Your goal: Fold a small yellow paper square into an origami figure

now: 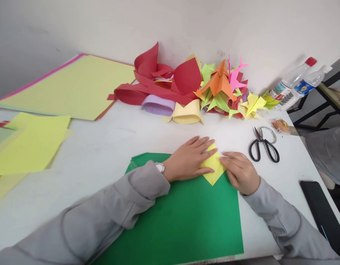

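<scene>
A small folded piece of yellow paper (213,172) lies on a large green sheet (183,217) on the white table. My left hand (188,160) rests flat on its left half, fingers stretched out, a watch on the wrist. My right hand (240,172) touches its right edge, fingers curled and the index fingertip pressed onto the paper. Both arms wear grey sleeves.
Black scissors (263,147) lie right of my hands. A black phone (323,211) sits at the table's right edge. A heap of folded coloured paper shapes (203,88) and two plastic bottles (294,82) stand by the wall. Yellow sheets (31,145) lie at left.
</scene>
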`<state>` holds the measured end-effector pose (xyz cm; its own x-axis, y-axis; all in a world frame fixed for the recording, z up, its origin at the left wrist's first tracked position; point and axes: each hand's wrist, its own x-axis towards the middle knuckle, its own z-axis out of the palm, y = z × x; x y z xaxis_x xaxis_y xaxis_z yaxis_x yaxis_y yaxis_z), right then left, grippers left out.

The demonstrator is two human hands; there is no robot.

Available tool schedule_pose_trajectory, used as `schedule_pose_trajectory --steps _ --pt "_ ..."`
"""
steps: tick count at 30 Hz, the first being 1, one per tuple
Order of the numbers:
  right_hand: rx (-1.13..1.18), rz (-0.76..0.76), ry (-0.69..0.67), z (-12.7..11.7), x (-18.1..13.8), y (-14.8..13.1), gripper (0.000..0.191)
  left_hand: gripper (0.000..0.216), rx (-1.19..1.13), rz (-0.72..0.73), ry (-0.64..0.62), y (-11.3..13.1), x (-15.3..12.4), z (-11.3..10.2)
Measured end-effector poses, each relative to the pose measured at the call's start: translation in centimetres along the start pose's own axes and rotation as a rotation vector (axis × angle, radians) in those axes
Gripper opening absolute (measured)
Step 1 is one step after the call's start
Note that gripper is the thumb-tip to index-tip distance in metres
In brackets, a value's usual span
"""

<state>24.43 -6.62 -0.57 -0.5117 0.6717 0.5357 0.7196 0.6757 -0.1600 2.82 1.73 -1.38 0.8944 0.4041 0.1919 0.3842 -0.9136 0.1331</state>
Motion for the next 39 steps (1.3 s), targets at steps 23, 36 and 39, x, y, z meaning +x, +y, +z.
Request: schedule_pose_trajectory --steps 23,36,39 --pt "-0.091 -0.055 -0.013 -0.7 0.2 0.2 0.032 0.064 0.012 -0.010 -0.020 0.0 0.1 0.0" --pt "-0.023 -0.205 -0.067 -0.4 0.5 -0.3 0.028 0.058 0.015 -0.013 -0.022 0.1 0.1 -0.2" --pt "0.012 -0.240 -0.077 -0.5 0.7 -1.1 0.027 0.059 0.017 -0.007 -0.020 0.1 0.1 -0.2"
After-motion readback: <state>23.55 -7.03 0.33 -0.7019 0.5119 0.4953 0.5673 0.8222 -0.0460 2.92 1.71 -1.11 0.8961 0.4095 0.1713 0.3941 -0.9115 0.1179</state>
